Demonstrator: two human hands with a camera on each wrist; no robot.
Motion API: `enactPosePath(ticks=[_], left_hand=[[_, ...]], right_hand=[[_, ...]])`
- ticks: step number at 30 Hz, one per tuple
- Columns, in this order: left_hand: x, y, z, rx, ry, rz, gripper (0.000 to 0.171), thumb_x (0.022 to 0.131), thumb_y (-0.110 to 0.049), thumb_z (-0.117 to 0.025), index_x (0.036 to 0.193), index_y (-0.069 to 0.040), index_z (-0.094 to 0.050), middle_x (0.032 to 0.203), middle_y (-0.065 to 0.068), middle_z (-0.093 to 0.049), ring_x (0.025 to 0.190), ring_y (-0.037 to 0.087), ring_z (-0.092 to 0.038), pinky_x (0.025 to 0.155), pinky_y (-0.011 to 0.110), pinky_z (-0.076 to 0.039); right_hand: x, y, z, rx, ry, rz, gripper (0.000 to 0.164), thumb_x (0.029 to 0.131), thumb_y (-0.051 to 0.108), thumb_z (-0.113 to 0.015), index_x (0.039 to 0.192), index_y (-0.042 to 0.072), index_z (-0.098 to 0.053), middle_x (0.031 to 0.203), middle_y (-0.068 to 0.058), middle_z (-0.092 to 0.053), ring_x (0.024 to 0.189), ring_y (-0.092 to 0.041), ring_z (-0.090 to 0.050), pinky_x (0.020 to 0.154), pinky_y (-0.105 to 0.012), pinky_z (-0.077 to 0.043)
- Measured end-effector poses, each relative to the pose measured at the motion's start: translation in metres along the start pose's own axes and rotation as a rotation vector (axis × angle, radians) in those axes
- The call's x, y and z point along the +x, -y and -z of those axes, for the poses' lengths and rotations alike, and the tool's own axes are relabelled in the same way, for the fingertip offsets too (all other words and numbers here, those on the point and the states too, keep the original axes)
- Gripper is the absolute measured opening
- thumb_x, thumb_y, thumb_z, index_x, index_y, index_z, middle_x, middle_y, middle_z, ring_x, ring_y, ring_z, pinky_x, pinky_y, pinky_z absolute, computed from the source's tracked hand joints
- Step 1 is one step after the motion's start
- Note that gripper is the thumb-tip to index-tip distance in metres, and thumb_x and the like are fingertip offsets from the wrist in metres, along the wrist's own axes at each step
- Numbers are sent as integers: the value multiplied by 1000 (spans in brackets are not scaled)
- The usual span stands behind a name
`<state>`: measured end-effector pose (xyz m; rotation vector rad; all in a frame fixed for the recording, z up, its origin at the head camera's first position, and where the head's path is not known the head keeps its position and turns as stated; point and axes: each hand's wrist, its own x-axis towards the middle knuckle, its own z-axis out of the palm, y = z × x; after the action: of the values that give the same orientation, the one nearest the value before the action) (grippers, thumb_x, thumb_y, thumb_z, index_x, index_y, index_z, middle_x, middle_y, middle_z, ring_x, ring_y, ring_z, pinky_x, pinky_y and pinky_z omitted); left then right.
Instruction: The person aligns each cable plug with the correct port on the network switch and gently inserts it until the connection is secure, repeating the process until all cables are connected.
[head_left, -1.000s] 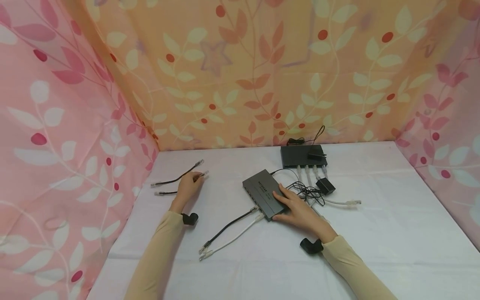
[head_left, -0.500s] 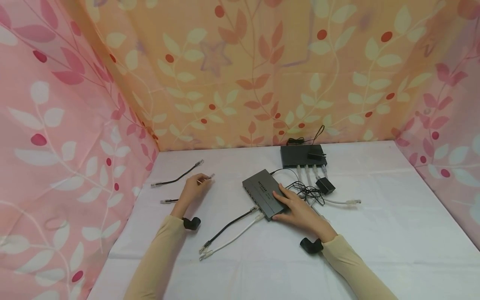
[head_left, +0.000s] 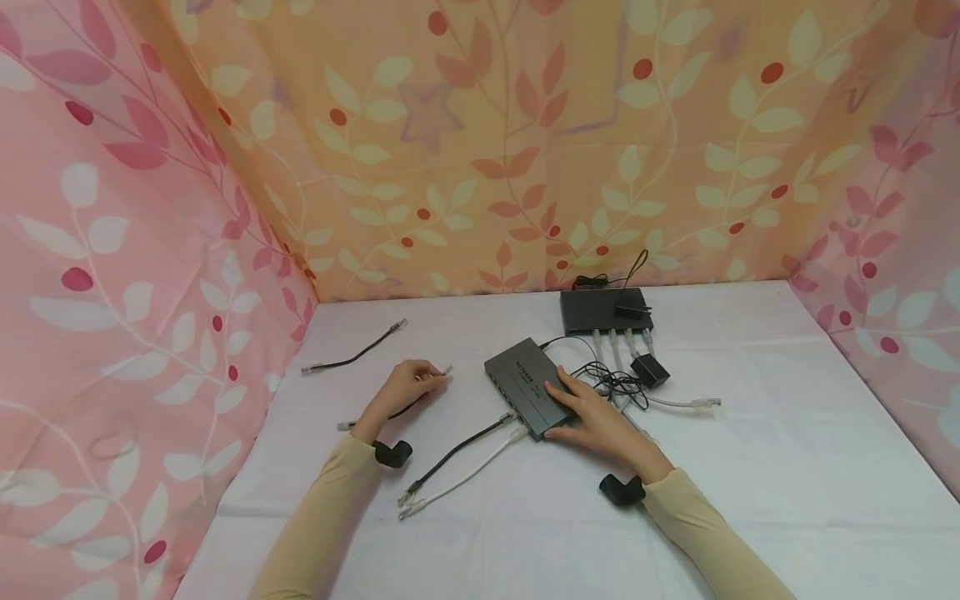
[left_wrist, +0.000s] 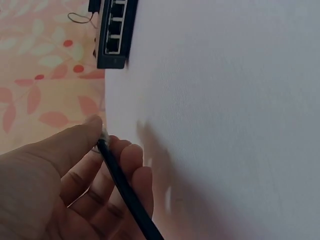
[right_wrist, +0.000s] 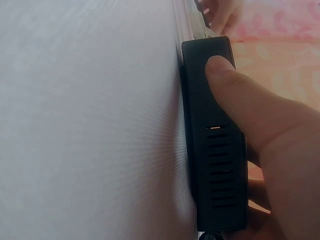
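Observation:
My left hand pinches a short black Ethernet cable between thumb and fingertips, close to its clear plug. The cable's other end trails past the wrist on the left. My right hand grips the near right end of a grey Netgear network switch, its thumb on the vented side wall. Black and white Ethernet cables, a black cable and a white cable, run from the switch's left edge. Open ports show in the left wrist view.
Another short black cable lies at the back left. Behind stands a second black switch with several light cables plugged in. A black power adapter, tangled cord and grey cable plug lie to the right.
My left hand has moved right and toward the near side, bringing the pinched black cable closer to the grey switch. The right hand and switch have stayed in place.

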<state>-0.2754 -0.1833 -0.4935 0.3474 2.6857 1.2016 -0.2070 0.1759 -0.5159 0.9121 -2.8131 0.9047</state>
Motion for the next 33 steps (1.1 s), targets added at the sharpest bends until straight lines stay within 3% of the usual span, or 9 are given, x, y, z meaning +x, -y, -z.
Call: enactPosePath(ticks=[9, 15, 26, 33], left_hand=[[-1, -10, -15, 44, 130, 4, 17, 86, -27, -67, 85, -9, -68, 61, 4, -62, 51, 14, -54, 50, 25, -41], [-3, -19, -23, 23, 196, 3, 18, 87, -27, -66, 83, -9, -67, 60, 6, -63, 50, 15, -56, 50, 24, -40], [-5, -26, -38, -10, 237, -27, 19, 87, -27, -65, 81, -9, -67, 60, 6, -62, 52, 15, -58, 55, 24, -44], [-4, -32, -47, 21, 252, -81, 21, 87, -30, -65, 77, -11, -69, 64, 1, -62, 53, 9, -48, 54, 24, -42]], right_hand=[[0, -1, -1, 0, -3, 9, 82, 76, 46, -72, 141, 10, -38, 152, -19, -20, 135, -40, -26, 101, -56, -33], [0, -2, -2, -5, -3, 15, 82, 76, 47, -71, 141, 10, -38, 152, -18, -20, 135, -40, -26, 101, -55, -33], [0, -1, -2, -8, -11, 17, 82, 75, 47, -72, 141, 10, -39, 151, -19, -20, 134, -41, -27, 100, -56, -34], [1, -1, -2, -3, 3, 0, 82, 76, 46, -72, 141, 10, -38, 152, -18, -19, 135, -40, -25, 100, -56, -34]])
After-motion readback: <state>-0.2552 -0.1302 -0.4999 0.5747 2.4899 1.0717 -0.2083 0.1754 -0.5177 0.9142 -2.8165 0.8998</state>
